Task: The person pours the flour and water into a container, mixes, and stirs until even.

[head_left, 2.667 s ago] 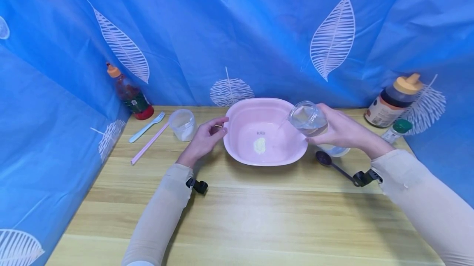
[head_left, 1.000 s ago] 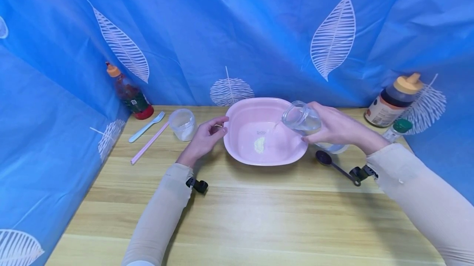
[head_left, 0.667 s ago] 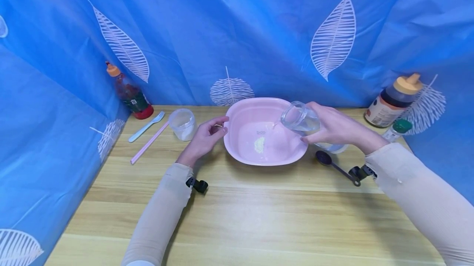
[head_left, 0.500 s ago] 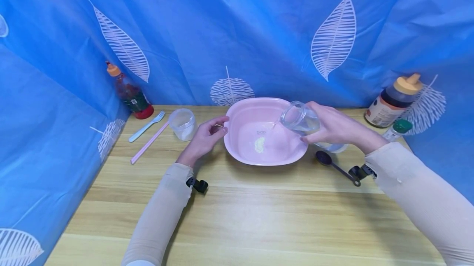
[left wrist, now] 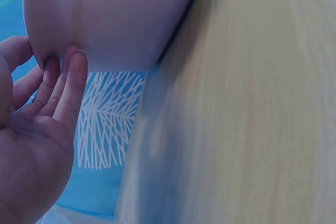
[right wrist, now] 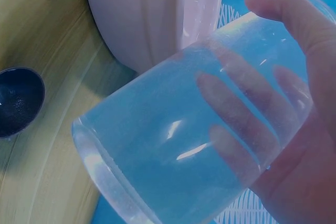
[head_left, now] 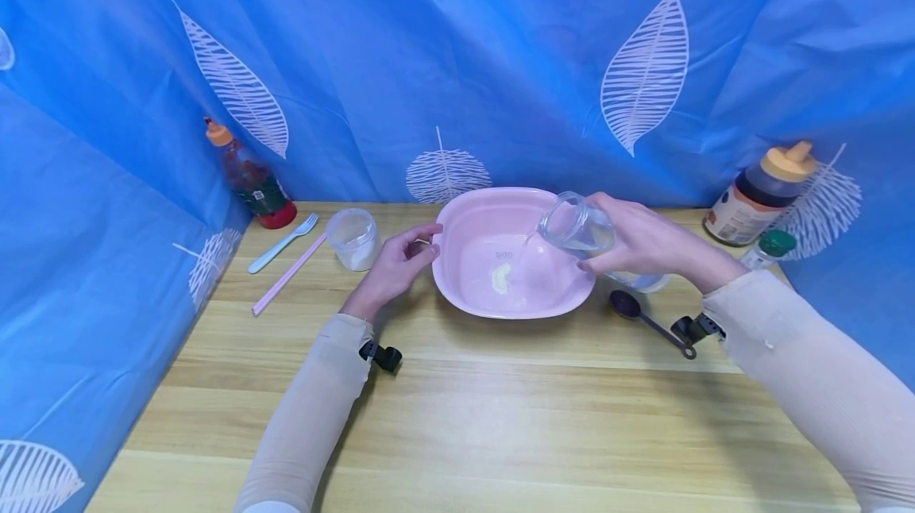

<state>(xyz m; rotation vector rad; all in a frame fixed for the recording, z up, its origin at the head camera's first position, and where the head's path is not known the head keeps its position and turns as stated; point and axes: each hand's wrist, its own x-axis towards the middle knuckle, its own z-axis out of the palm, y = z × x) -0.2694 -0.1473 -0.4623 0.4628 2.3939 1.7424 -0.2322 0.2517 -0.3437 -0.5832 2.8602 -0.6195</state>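
Red bottle (head_left: 258,189) (orange-capped) back left, pale-blue fork (head_left: 283,244) near; dark bottle (head_left: 752,199) back right.

The bare right hand (head_left: 643,237) and the transparent, cylindrical jar (head_left: 592,233) it grips now sit further toward 9 o'clock than a few seconds ago, the jar's mouth further over the glossy pink, rounded-oblong basin (head_left: 457,268). The thin stream of clear liquid (head_left: 530,238) falls further toward 9 o'clock, the cream-white powder patch (head_left: 502,279) looks shinier, and the small dark lettering (head_left: 503,254) looks less distinct.
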